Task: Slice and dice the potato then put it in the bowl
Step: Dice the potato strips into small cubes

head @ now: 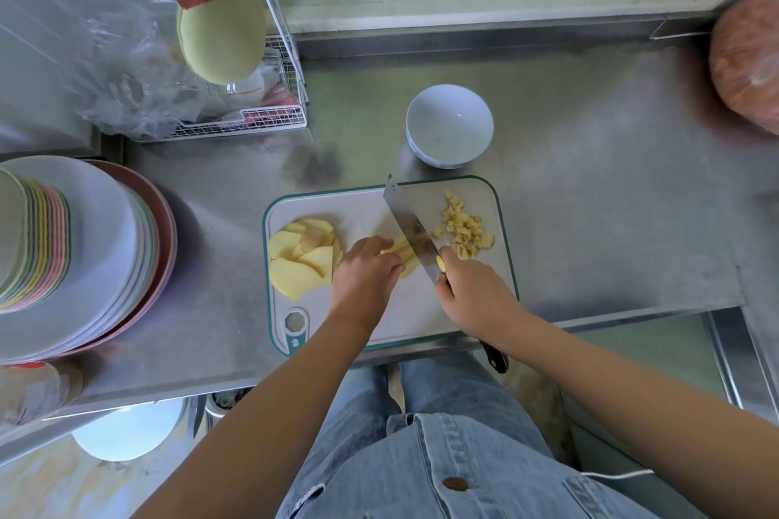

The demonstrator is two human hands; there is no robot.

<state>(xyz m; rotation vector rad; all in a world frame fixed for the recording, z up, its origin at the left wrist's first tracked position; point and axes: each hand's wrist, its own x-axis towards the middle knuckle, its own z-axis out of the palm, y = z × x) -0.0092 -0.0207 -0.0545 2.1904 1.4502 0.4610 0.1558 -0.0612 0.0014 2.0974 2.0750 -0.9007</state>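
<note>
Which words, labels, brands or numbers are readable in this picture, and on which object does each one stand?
No text can be read anywhere in this view.
Yellow sticker on the knife: too small to read.
White mark on the handle end of the cutting board: too blurred to read.
</note>
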